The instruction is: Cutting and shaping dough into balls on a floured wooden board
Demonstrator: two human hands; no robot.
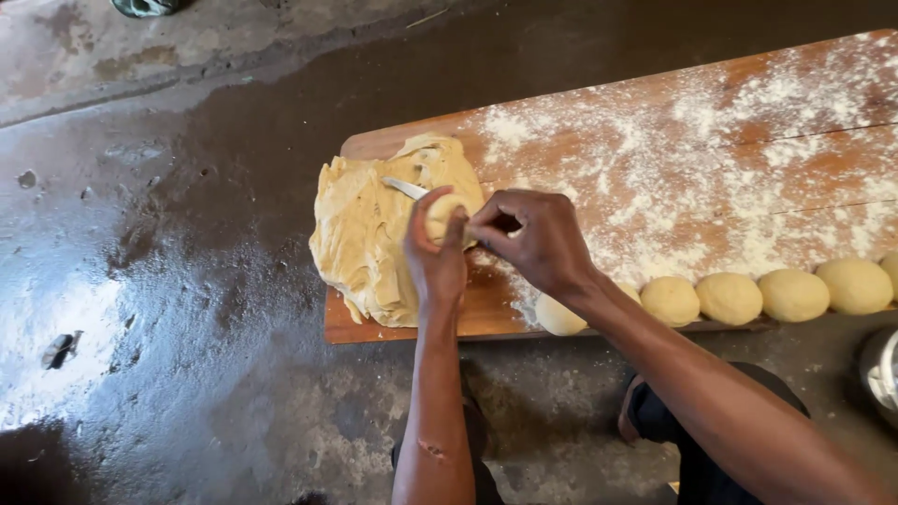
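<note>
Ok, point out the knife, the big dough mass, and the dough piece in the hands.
knife (pixel 404 188), head view, on the bare blade lying across the dough.
big dough mass (pixel 360 238), head view, on its folded middle.
dough piece (pixel 441 215), head view, on its rounded top between both hands.

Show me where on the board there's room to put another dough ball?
The floured board is bare behind the row of dough balls, out to its far edge. The left end is crowded: the dough mass, knife and both hands.
</note>
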